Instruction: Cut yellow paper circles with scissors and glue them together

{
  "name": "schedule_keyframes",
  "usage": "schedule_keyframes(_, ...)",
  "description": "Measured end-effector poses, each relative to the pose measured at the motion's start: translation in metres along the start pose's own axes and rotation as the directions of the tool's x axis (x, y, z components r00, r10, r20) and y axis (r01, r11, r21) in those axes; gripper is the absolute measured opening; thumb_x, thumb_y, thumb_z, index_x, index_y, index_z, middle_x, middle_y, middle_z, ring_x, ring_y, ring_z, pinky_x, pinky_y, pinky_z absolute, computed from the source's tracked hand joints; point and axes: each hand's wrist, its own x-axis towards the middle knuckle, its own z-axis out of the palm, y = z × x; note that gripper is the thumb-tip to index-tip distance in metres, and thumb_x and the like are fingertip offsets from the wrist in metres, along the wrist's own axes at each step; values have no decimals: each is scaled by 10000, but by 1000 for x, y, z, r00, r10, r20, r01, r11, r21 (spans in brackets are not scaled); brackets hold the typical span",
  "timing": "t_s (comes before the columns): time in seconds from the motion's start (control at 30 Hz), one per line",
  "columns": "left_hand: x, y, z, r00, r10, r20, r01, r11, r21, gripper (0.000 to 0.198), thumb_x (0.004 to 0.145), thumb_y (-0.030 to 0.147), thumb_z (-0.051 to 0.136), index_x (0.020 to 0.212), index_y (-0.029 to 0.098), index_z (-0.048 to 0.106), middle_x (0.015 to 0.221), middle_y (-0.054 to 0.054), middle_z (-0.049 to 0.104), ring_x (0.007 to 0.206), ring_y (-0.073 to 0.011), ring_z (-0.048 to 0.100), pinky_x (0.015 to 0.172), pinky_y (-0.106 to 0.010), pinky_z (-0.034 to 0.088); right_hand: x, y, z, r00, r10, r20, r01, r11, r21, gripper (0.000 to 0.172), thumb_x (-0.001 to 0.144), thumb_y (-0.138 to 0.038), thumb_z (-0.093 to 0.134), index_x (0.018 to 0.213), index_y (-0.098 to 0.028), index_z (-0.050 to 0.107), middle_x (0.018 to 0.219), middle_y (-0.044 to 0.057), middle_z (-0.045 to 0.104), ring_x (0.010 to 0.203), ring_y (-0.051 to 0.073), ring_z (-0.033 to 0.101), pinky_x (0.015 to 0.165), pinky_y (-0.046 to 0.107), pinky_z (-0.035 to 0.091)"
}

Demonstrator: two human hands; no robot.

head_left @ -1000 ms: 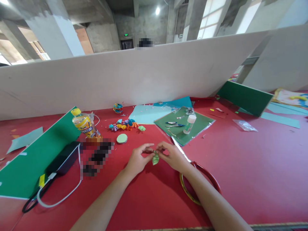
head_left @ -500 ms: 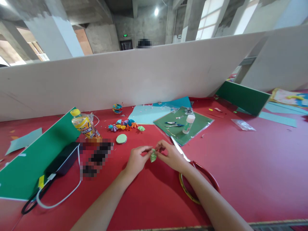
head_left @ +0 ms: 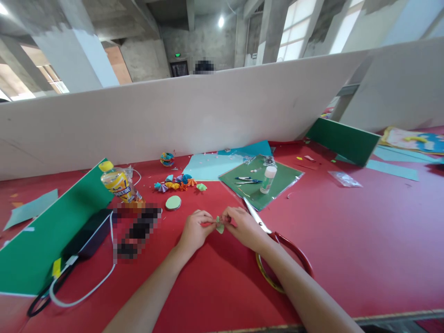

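Observation:
Both my hands meet over the red table [head_left: 347,240], pinching a small folded light green paper piece [head_left: 219,226] between them. My left hand [head_left: 194,230] grips its left side with closed fingertips. My right hand [head_left: 243,225] pinches the right side, fingers curled. Red-handled scissors [head_left: 277,240] lie just under my right wrist. Beyond my hands lie a light green paper disc [head_left: 173,202] and a row of small folded paper fans in several colours [head_left: 176,183].
A green sheet [head_left: 260,178] holds a glue stick [head_left: 268,179] and a pen. A yellow drink bottle [head_left: 117,183], black power bank [head_left: 87,233] with white cable and green board [head_left: 52,231] sit left. A white partition [head_left: 173,120] backs the table.
The green paper piece has been drawn tighter between my fingertips and shows less. The camera view shifted slightly; both hands stay at the same spot.

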Motion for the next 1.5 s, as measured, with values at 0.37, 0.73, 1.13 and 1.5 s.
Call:
schedule_keyframes(0.37, -1, 7, 0, 997, 43, -60, -44, 999, -22, 151, 731, 279, 645, 613, 187, 627, 676, -33, 630, 672, -160, 555, 643, -283, 431, 1, -7, 6, 998, -35, -49, 39, 997, 73, 204, 801, -39, 416, 760, -210, 518, 758, 36, 601, 745, 181, 515, 693, 297, 384)
schedule_keyframes(0.73, -3, 13, -3, 925, 271, -267, -273, 962, 32, 65, 745, 273, 659, 737, 209, 647, 755, -26, 611, 736, -150, 578, 685, -270, 459, 2, -6, 5, 869, 381, 315, -427, 259, 866, 280, 728, -406, 648, 932, -221, 598, 909, 13, 589, 773, 144, 595, 780, 309, 479)
schedule_keyframes(1.13, -1, 18, -4, 980, -130, -153, 63, 923, -381, 230, 809, 366, 552, 932, 174, 578, 962, -72, 592, 890, -168, 575, 719, -251, 480, 2, -2, -2, 908, 379, 177, -338, 417, 844, 245, 725, -370, 673, 916, -227, 614, 908, 0, 581, 786, 117, 540, 725, 250, 441)
schedule_keyframes(1.5, 2, 7, 5, 961, -266, 75, 268, 836, -479, 316, 721, 342, 651, 966, 153, 591, 955, -85, 670, 909, -187, 615, 776, -285, 479, 4, -1, -3, 907, 382, 179, -379, 553, 742, 240, 767, -429, 614, 781, -191, 601, 768, -17, 561, 753, 127, 512, 749, 253, 393)
